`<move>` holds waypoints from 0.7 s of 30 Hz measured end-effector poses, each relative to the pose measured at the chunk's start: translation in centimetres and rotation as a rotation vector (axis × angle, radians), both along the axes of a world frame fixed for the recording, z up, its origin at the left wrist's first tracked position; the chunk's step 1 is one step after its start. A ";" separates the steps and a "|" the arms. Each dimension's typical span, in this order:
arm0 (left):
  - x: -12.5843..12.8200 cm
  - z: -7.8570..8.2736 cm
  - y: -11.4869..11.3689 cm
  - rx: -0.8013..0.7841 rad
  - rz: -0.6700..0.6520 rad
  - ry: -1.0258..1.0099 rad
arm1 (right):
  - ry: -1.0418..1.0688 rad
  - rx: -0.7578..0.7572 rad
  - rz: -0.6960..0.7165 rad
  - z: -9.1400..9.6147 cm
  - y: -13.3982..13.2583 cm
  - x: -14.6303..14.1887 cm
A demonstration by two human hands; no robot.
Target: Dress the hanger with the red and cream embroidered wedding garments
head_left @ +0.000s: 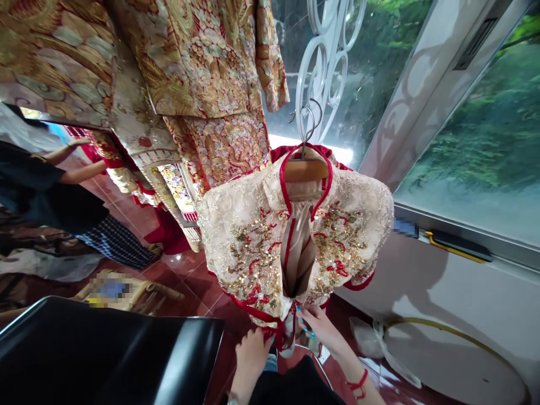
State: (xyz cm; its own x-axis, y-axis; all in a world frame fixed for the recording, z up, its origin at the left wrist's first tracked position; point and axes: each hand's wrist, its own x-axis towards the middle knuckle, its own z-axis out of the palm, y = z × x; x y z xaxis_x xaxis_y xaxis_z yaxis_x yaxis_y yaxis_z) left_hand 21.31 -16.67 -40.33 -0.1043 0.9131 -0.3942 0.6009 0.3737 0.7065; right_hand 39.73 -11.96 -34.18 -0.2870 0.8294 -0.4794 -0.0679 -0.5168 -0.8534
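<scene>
A cream jacket (244, 236) with gold sequins, red embroidery and red trim hangs in front of me on a wooden hanger (306, 170). Its collar and front stand apart, showing the pale lining. My left hand (252, 350) has its fingers closed on the red-trimmed lower edge at the left front. At the opening's lower end, my right hand (317, 325) pinches the other front edge, blue-green nails showing. The fingertips of both hands are partly hidden by cloth.
Gold embroidered garments (202, 67) hang at the upper left. A shiny black surface (105, 354) lies at lower left. Beyond it a person (46, 185) reaches toward red garments. White scrollwork (314, 67) holds the hanger's hook by the window (485, 146). A round gold-rimmed frame (455, 360) leans at right.
</scene>
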 end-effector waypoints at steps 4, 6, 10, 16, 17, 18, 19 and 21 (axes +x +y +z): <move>1.7 3.9 -0.7 0.190 -0.104 0.292 | -0.060 0.092 -0.098 -0.6 -1.0 -0.8; 3.5 4.5 0.3 0.310 -0.155 0.381 | -0.109 0.111 -0.128 -0.6 -1.3 -1.0; 6.1 3.2 3.1 0.476 -0.161 0.476 | -0.174 0.142 -0.059 -0.4 -1.3 -0.8; 6.7 0.5 4.6 0.705 -0.089 0.482 | -0.070 0.076 -0.141 -0.4 -0.8 -1.2; 6.7 0.2 4.6 0.743 -0.084 0.474 | -0.043 0.037 -0.147 -0.4 -0.8 -1.4; 6.6 0.0 4.5 0.781 -0.081 0.462 | -0.024 0.010 -0.154 -0.3 -0.8 -1.7; 6.5 -0.1 4.5 0.816 -0.080 0.449 | -0.012 -0.002 -0.156 -0.1 -0.8 -1.8; 6.2 -0.1 4.4 0.876 -0.076 0.421 | 0.028 -0.007 -0.166 1.2 -0.9 -2.0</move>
State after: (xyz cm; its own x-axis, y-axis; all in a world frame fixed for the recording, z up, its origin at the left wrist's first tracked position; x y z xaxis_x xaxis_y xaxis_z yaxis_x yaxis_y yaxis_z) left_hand 27.50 -12.23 -40.47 -0.0102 0.8753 0.4834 0.8687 -0.2317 0.4378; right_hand 37.76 -12.87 -32.99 -0.1598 0.8630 -0.4793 -0.1764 -0.5026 -0.8463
